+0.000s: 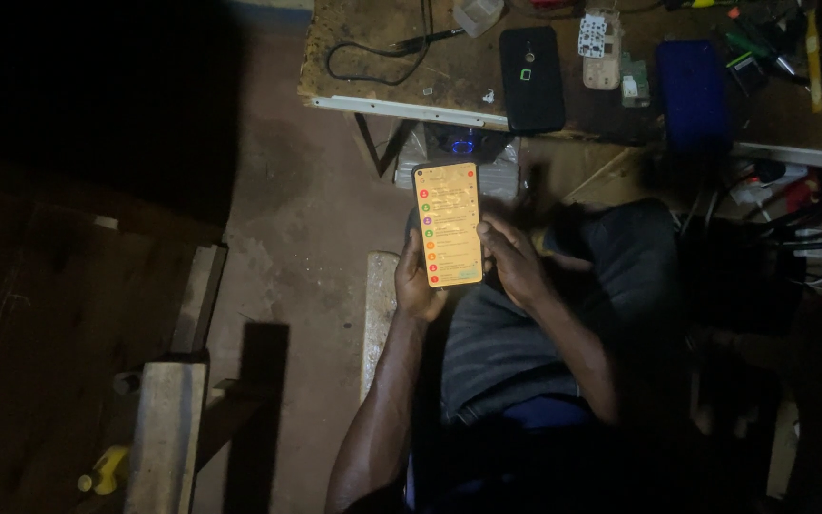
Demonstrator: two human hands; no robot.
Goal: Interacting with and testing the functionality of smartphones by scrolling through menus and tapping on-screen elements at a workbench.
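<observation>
Mid-frame, my left hand (418,281) is wrapped around the slim lit glass-faced smartphone (448,225); my right hand (514,262) touches its edge. I judge it light, rigid, slick, fragile: hold the side edges.

A slim smartphone (448,225) glows in the dim room, its screen lit warm orange-yellow and showing a list of rows, each with a small round icon at its left. It is held upright, screen up, above the lap, just below the edge of the desk (401,108).
</observation>
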